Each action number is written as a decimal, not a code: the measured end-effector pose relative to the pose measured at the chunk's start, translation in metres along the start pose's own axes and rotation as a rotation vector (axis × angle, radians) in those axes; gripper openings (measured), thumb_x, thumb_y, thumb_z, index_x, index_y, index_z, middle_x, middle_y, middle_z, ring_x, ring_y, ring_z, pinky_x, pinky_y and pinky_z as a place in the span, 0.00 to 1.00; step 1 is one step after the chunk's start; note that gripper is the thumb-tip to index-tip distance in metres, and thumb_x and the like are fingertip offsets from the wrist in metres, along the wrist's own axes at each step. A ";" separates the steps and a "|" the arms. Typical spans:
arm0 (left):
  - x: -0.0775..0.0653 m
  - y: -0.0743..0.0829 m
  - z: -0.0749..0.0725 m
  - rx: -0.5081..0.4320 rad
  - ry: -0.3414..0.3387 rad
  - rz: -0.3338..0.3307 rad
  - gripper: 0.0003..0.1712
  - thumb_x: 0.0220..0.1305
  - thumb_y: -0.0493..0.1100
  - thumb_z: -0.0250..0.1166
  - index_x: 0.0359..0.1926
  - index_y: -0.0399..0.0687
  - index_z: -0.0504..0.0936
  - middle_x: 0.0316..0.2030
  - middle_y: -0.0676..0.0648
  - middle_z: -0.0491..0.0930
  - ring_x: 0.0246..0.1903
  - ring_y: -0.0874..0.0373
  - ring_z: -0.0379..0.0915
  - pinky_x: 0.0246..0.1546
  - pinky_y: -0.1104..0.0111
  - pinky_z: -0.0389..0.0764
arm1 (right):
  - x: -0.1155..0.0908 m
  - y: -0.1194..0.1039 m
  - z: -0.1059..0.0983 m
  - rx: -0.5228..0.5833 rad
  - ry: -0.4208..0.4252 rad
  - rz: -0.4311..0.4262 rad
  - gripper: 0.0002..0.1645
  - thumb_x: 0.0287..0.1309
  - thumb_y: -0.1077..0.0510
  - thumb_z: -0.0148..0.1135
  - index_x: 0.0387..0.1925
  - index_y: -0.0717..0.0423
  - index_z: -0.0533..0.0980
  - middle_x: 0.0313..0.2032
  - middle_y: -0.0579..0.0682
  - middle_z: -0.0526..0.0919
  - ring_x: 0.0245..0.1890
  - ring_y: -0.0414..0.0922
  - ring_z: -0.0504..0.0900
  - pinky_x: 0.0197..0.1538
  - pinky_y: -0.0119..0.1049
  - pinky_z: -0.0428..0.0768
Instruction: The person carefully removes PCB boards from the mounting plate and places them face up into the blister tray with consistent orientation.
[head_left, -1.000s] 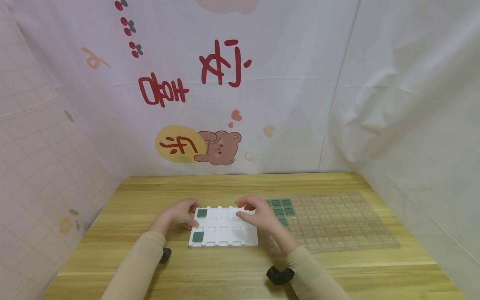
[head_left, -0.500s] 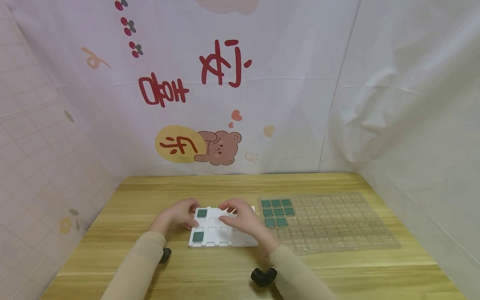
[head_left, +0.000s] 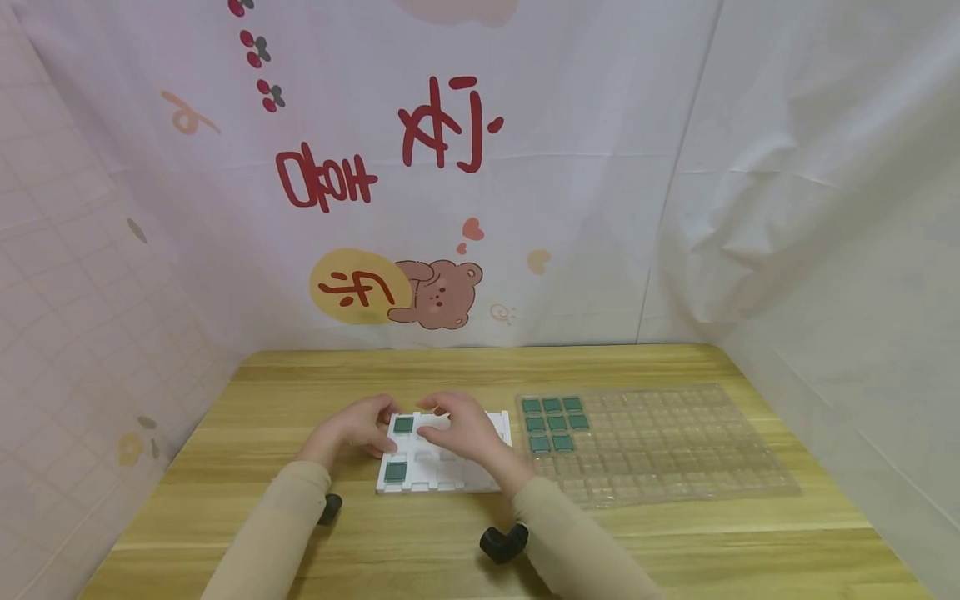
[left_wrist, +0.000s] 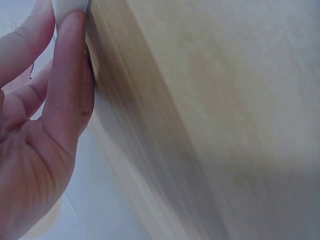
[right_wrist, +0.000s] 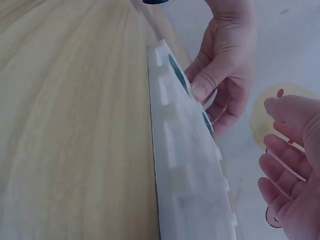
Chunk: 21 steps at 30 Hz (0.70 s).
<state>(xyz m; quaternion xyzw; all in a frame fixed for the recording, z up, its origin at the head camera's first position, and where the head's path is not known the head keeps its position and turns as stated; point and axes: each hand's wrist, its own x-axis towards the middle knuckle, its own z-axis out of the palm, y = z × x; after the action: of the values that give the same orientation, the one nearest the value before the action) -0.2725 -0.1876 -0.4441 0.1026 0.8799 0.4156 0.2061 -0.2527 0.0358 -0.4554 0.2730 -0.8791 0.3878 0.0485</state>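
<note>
A white compartment tray (head_left: 450, 475) lies on the table with two green square chips in its left column, a far chip (head_left: 403, 425) and a near chip (head_left: 396, 472). My left hand (head_left: 363, 427) grips the tray's left edge between thumb and fingers; the left wrist view shows the fingers (left_wrist: 67, 65) up against the white edge. Over the tray's far half hovers my right hand (head_left: 461, 429), thumb and fingertips spread apart a little right of the far chip. In the right wrist view the same hand (right_wrist: 295, 160) has nothing between its loosely bent fingers.
To the right of the white tray lies a large clear plastic tray (head_left: 660, 450) with many pockets. Several green chips (head_left: 557, 423) fill its far left corner. A patterned white cloth (head_left: 585, 208) hangs behind the wooden table (head_left: 420, 550) and along both sides.
My right hand has moved left from the tray's right side across its far half, closer to the far chip. The left hand has kept its grip on the edge.
</note>
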 end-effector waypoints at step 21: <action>-0.004 0.004 0.000 -0.004 -0.003 0.005 0.30 0.46 0.24 0.74 0.51 0.35 0.73 0.44 0.40 0.68 0.38 0.49 0.71 0.30 0.62 0.84 | 0.018 -0.003 0.031 -0.224 -0.012 0.033 0.21 0.54 0.50 0.74 0.50 0.48 0.83 0.49 0.44 0.83 0.48 0.42 0.79 0.49 0.34 0.78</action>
<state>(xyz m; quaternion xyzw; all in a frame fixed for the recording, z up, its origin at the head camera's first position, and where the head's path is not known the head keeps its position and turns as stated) -0.2690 -0.1867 -0.4399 0.1050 0.8787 0.4176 0.2063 -0.2626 0.0036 -0.4696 0.2536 -0.9216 0.2860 0.0669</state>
